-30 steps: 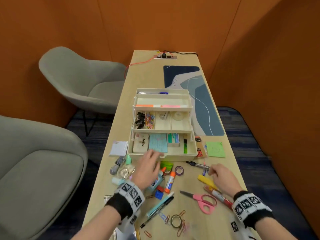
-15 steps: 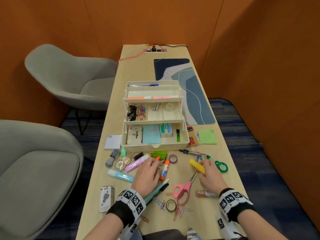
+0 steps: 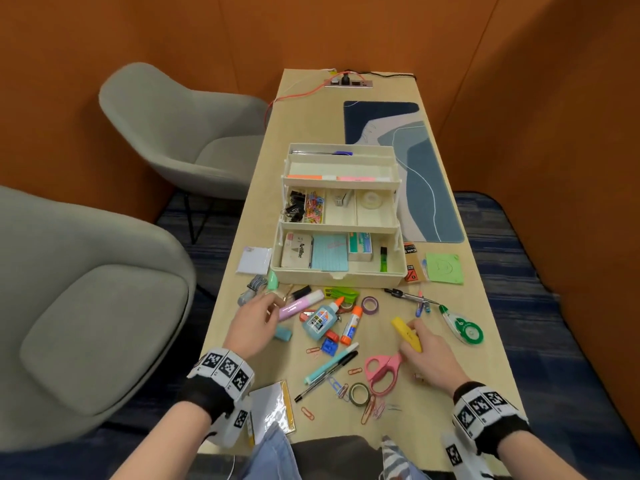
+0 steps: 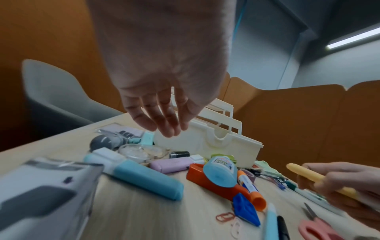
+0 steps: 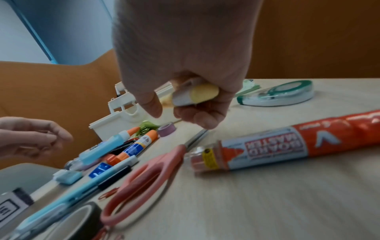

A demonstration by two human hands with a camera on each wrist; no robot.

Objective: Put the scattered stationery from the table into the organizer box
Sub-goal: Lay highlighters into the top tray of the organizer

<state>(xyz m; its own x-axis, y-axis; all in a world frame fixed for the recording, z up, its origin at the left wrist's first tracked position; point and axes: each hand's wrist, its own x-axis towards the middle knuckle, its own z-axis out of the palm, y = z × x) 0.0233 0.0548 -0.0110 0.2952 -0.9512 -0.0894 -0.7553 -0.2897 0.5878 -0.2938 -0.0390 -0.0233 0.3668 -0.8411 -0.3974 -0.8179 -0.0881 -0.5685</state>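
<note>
The cream tiered organizer box [image 3: 337, 273] stands open mid-table, with pens, clips, tape and cards in its trays. My right hand [image 3: 414, 336] grips a yellow highlighter [image 3: 401, 327] just above the table, right of the clutter; the right wrist view shows the fingers [image 5: 197, 116] curled round the highlighter [image 5: 203, 94]. My left hand [image 3: 268, 308] hovers with relaxed fingers [image 4: 164, 123] over the left pile, holding nothing. It is above a pink highlighter [image 3: 299, 304] and a blue highlighter [image 4: 144, 178].
Scattered in front of the box: glue bottle [image 3: 320, 320], glue stick [image 3: 350, 325], pink scissors [image 3: 381, 372], pens [image 3: 329, 370], correction tape [image 3: 465, 329], red board marker [image 5: 287, 144], tape rolls, paper clips. Two grey chairs [image 3: 104, 306] stand left; a blue mat [image 3: 422, 174] lies behind the box.
My right hand left the compass, closed on the yellow highlighter and raised it. My left hand drew back from the box front to the left pile. The scissors were turned.
</note>
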